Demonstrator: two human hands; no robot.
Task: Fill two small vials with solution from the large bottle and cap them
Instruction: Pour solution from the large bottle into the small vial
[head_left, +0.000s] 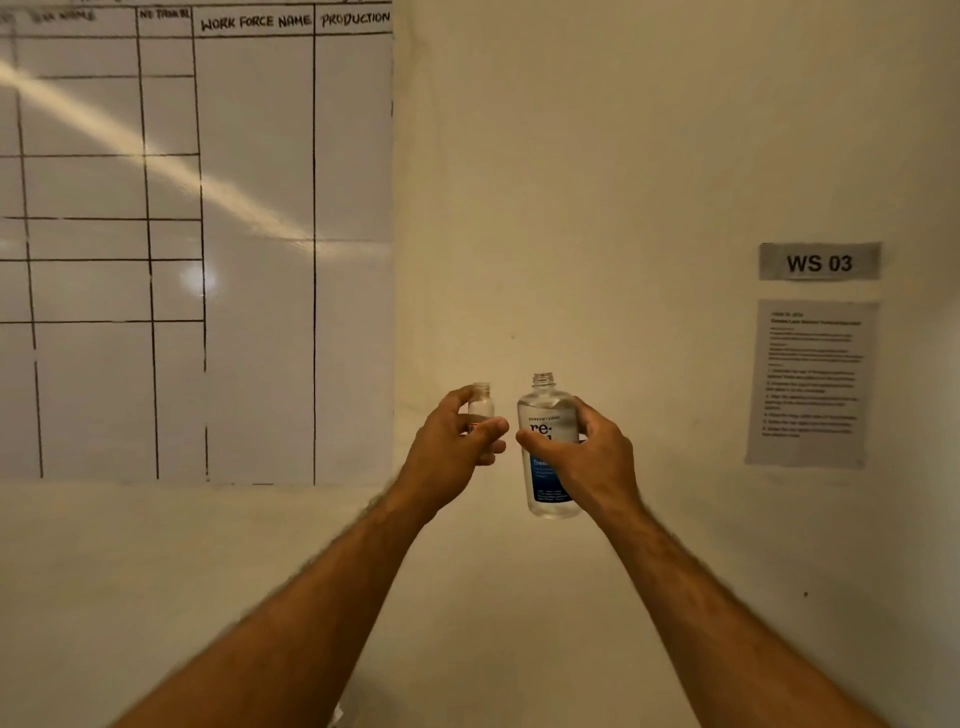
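My left hand (452, 441) grips a small clear vial (480, 402), upright and uncapped, its threaded neck showing above my fingers. My right hand (592, 452) is wrapped around the large clear bottle (545, 415) with a white and blue label, also upright and without a cap. Both are held up in front of a wall at chest height, a short gap between them. The vial's lower half is hidden by my fingers. No second vial and no caps are in view.
A whiteboard (208, 234) with a drawn table fills the left of the wall. At the right hang a "WS 03" sign (820, 262) and a printed instruction sheet (810, 382). No work surface is visible.
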